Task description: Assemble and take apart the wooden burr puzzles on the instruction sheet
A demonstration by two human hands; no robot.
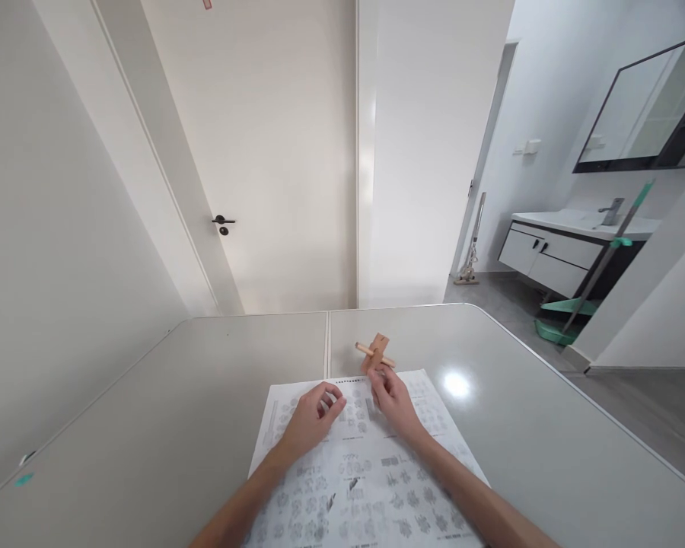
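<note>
My right hand [396, 402] pinches the near end of a brown, flat, cardboard-like piece [379, 345]. A light wooden stick [365, 349] lies crosswise through or over that piece; I cannot tell which. Both are at the far edge of a large printed sheet [351, 457], which lies flat on the table. To the left, my left hand [313, 413] rests over the upper part of the sheet. Its fingers are loosely curled, with nothing visible between them and the thumb. Rows of grey printed shapes cover the paper, partly hidden under my forearms.
The grey table [165, 426] has a seam [326, 346] near its middle. Beyond its far edge stands a white door [285, 152] with a black handle [223, 221]. At the right are a sink cabinet [548, 251], a mop [473, 251] and a green dustpan [553, 332].
</note>
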